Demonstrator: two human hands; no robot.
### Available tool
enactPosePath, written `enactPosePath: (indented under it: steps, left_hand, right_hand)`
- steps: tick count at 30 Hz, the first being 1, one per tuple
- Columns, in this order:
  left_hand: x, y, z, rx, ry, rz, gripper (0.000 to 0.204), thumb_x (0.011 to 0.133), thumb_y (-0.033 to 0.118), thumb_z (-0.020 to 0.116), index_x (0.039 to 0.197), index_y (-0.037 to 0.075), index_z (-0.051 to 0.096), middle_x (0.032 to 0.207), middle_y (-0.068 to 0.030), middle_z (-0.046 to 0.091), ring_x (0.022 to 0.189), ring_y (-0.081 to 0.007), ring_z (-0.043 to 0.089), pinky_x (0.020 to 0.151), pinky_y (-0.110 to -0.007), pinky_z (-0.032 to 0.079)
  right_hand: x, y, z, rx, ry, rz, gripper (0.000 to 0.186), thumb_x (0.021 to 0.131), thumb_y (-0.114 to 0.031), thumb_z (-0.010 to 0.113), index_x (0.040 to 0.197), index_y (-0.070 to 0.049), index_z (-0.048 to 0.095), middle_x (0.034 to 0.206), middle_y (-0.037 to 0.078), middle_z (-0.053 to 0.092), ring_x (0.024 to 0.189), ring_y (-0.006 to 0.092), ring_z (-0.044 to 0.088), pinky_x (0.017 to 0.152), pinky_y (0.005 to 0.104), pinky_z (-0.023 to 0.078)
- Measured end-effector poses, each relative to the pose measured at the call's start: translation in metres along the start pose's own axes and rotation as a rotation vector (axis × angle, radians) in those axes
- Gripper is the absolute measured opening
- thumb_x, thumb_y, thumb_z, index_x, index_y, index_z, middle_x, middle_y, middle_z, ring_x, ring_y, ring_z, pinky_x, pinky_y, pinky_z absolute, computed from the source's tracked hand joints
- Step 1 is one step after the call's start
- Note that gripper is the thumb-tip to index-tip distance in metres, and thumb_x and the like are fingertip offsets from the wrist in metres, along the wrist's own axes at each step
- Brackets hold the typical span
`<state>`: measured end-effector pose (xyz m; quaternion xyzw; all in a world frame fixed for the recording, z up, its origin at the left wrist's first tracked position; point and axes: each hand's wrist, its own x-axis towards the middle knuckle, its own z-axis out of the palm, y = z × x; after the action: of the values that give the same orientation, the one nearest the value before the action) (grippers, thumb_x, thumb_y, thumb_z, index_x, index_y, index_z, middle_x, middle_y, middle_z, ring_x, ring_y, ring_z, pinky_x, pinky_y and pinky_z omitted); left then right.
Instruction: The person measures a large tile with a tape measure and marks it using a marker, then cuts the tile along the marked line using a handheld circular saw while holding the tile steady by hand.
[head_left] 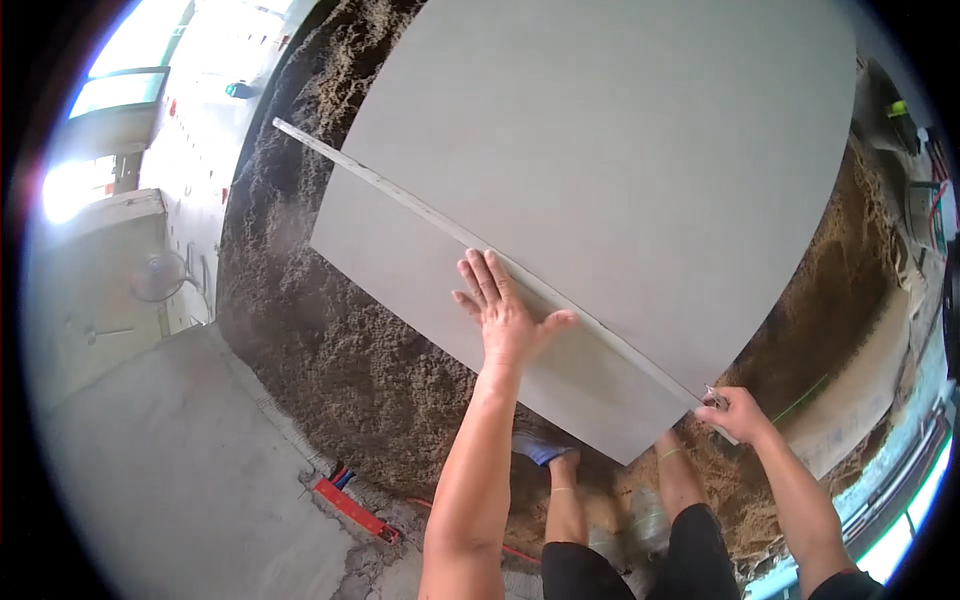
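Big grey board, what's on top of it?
A long pale bar lies across the grey board, the left hand against it, the right hand holding a small tool near one end. The strip beneath the bar is covered.

Smooth matt panel (620, 170), rough soil (340, 330)

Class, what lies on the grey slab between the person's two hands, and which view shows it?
In the head view, a long, pale straight bar stretches across the grey slab between the left hand and right hand.
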<state>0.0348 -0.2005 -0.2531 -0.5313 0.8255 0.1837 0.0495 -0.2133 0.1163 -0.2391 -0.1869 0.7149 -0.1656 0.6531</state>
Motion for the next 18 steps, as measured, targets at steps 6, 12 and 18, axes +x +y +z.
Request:
enactPosePath:
  steps: [6,12,18]
  left_hand:
    - [-0.003,-0.007,-0.002,-0.011,-0.004,0.000,0.145,0.052,0.085,0.059,0.147,0.002,-0.012,0.154,-0.0199,-0.013,0.142,-0.0340,-0.018,0.109,-0.058,-0.008]
    - [-0.002,-0.007,-0.001,-0.055,0.041,0.015,0.145,0.051,0.084,0.060,0.147,0.001,-0.010,0.154,-0.0215,-0.011,0.143,-0.0347,-0.015,0.110,-0.057,-0.008]
    - [-0.002,-0.008,0.002,-0.082,0.044,0.021,0.144,0.052,0.082,0.062,0.147,0.001,-0.009,0.154,-0.0221,-0.009,0.143,-0.0354,-0.013,0.110,-0.057,-0.007]
  right_hand:
    - [0.005,0.004,0.008,0.058,0.010,-0.038,0.032,0.078,-0.026,0.074,0.096,-0.001,0.066,0.072,0.003,0.065,0.068,0.0098,0.058,0.064,0.0284,0.047]
    - [-0.001,-0.020,0.001,0.094,-0.016,-0.045,0.027,0.080,-0.021,0.072,0.094,0.001,0.065,0.071,0.002,0.063,0.067,0.0079,0.057,0.062,0.0255,0.046]
    - [0.000,-0.013,0.000,0.122,-0.031,-0.043,0.027,0.081,-0.019,0.073,0.096,0.002,0.064,0.076,0.002,0.064,0.071,0.0075,0.057,0.065,0.0247,0.047]
